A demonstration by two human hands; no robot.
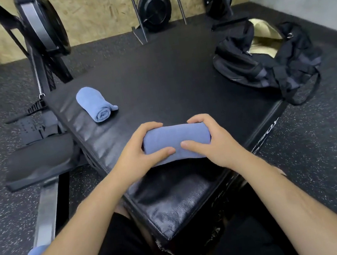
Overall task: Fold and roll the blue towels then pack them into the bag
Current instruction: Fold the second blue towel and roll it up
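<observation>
Both hands grasp one blue towel point(175, 136). The left hand point(139, 151) and right hand point(211, 140) curl their fingers over its far side, with the thumbs pressed on the near side. A flap trails underneath, so this roll looks nearly finished. It lies on the surface point(166, 79), well apart from the open bag point(263, 61). A finished roll point(95, 104) sits farther from the bag. No towel shows inside the bag, so packing seems to be left.

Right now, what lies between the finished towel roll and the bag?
Only the bare box top between towel roll and bag, seen in head view.
</observation>
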